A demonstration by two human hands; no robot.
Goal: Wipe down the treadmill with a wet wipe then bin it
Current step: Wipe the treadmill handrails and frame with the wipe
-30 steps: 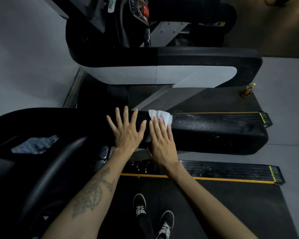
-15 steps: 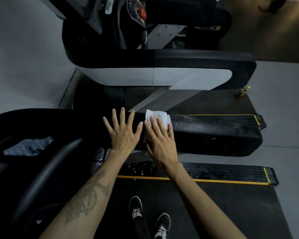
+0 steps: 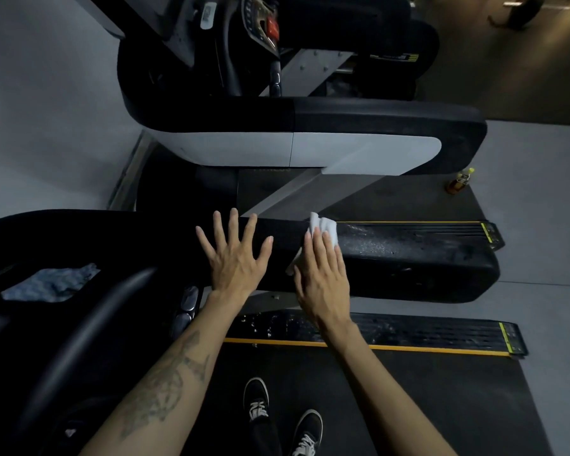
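Right hand [image 3: 323, 278] flat, fingers straight, presses wet wipe [image 3: 323, 229] on treadmill side rail [image 3: 408, 258]. Rail long axis runs left-right; speckled unwiped stretch lies right of wipe. Left hand [image 3: 232, 258] spread flat, holds nothing.

Seemingly a dim gym; treadmill [image 3: 392, 258] beside another treadmill [image 3: 310, 149].

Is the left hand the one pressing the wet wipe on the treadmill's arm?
No: the right hand presses the wet wipe flat on the arm; the left hand rests bare beside it.
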